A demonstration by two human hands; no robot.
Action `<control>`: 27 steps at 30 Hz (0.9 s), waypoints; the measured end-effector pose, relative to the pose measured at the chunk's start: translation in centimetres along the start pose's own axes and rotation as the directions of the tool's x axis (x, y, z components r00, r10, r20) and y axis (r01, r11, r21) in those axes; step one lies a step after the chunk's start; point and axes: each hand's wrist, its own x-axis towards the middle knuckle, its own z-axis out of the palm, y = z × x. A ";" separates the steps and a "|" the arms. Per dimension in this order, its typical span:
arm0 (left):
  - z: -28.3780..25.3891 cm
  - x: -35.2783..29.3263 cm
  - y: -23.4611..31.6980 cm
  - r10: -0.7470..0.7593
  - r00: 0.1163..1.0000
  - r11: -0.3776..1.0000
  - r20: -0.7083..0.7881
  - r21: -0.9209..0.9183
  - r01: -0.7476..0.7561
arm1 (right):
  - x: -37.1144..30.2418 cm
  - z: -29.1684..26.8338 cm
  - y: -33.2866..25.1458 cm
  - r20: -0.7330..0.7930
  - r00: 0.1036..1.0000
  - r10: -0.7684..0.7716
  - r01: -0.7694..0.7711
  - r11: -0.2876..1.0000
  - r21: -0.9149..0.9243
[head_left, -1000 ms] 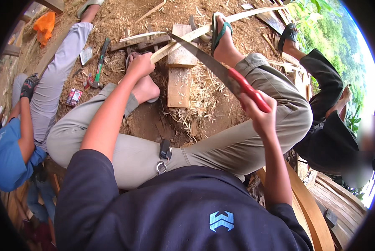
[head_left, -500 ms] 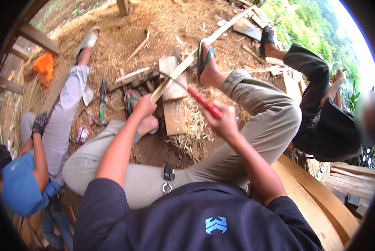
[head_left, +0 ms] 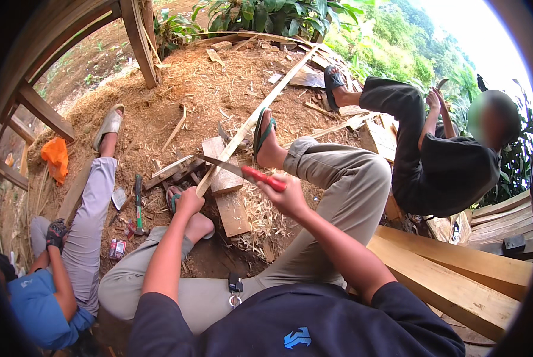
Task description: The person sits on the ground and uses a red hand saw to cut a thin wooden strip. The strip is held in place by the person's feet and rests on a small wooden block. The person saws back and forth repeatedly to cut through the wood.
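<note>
My left hand is closed round the near end of a long, pale wooden strip. The strip slants away to the far right, passing beside my sandalled foot. In my right hand is a knife with a red handle and a long dark blade. Its blade points left and crosses the strip just beyond my left hand; whether the edge bites into the wood, I cannot tell. Under the strip lie wooden blocks.
A hammer and a small red-and-white pack lie on the ground at left, near an orange bag. One person in blue sits left, another in black right. Thick planks lie at my right.
My view has tilted up, showing more of the far ground and plants. The knife blade has turned flatter across the strip. Both hands keep their hold.
</note>
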 end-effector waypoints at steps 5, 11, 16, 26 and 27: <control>-0.1 -0.9 1.6 -0.017 1.000 0.998 -0.008 0.055 0.017 | -0.3 -1.1 0.3 0.111 0.952 -0.284 0.302 0.932 -0.202; -0.2 -0.5 0.9 0.038 0.998 0.999 -0.047 0.032 -0.037 | 2.1 -1.0 -0.6 0.021 1.000 0.021 -0.022 0.999 0.041; -0.8 -0.4 0.8 0.065 0.996 0.997 -0.064 0.041 -0.063 | 3.3 -2.2 -2.2 0.015 0.999 -0.050 0.050 0.997 -0.059; -3.0 0.0 0.6 0.062 0.995 0.991 -0.076 0.125 -0.052 | 5.8 -2.0 -3.2 0.082 0.984 -0.157 0.167 0.974 -0.149; -3.2 -0.1 1.8 0.040 0.996 0.992 -0.081 0.119 -0.030 | 5.7 -2.2 -3.1 0.055 0.990 -0.129 0.136 0.981 -0.136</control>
